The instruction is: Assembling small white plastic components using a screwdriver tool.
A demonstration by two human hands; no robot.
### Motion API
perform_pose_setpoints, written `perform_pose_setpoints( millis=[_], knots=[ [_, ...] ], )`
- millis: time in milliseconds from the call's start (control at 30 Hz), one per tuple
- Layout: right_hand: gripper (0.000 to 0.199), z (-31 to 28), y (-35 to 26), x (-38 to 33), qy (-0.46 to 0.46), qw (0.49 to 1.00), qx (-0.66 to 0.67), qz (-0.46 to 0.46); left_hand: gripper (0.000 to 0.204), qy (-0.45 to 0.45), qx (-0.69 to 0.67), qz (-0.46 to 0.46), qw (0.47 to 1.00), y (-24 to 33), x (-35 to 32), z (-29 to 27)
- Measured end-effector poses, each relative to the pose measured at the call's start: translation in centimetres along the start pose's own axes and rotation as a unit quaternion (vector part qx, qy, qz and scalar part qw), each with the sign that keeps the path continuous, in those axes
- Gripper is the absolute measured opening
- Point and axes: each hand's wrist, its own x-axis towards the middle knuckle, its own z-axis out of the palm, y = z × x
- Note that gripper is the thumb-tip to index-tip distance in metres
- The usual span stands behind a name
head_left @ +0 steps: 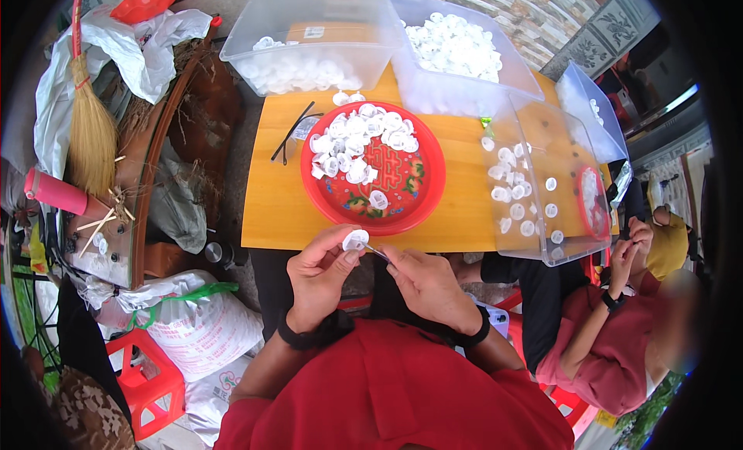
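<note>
My left hand (319, 278) pinches a small round white plastic piece (355, 239) between thumb and fingers, just off the table's front edge. In my right hand (430, 286) is a thin metal tool (378, 253), gripped near its end, with its tip at the piece. What kind of tool it is cannot be made out. Just beyond both hands stands a round red tray (430, 201) with a printed pattern. Many similar white pieces (352, 136) are heaped in its far half, and a single one (378, 199) lies nearer to me.
Clear plastic bins (309, 51) filled with white pieces stand along the far side of the wooden table (271, 210). An upended-looking clear box (557, 253) and glasses (291, 133) are there too. At right sits a co-worker (596, 334); at left are a broom (93, 133) and a red stool (147, 373).
</note>
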Motion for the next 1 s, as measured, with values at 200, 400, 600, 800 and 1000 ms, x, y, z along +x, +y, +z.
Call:
perform_pose_setpoints(
  millis=[200,400,600,800,1000],
  knots=[
    [0.033,0.0,0.3,0.2,-0.018,0.994,0.106,0.019,0.029,-0.001,0.018,0.024,1.0,0.3,0.1,0.0],
    [0.035,-0.5,0.2,0.6,-0.058,0.982,0.174,0.039,0.029,-0.031,0.047,0.049,0.997,0.1,-0.2,-0.1],
    [0.048,-1.5,-1.1,1.1,-0.049,0.998,0.031,0.007,0.029,-0.029,0.004,-0.015,0.999,-0.1,-0.3,-0.3],
    [0.048,-1.3,0.0,1.1,-0.06,0.992,0.112,-0.017,0.03,-0.008,-0.041,-0.05,0.998,0.2,-0.2,-0.1],
    [0.041,-1.2,0.8,1.2,-0.142,0.928,0.331,0.099,0.029,-0.007,-0.071,-0.052,0.996,0.1,-0.2,-0.2]
  ],
)
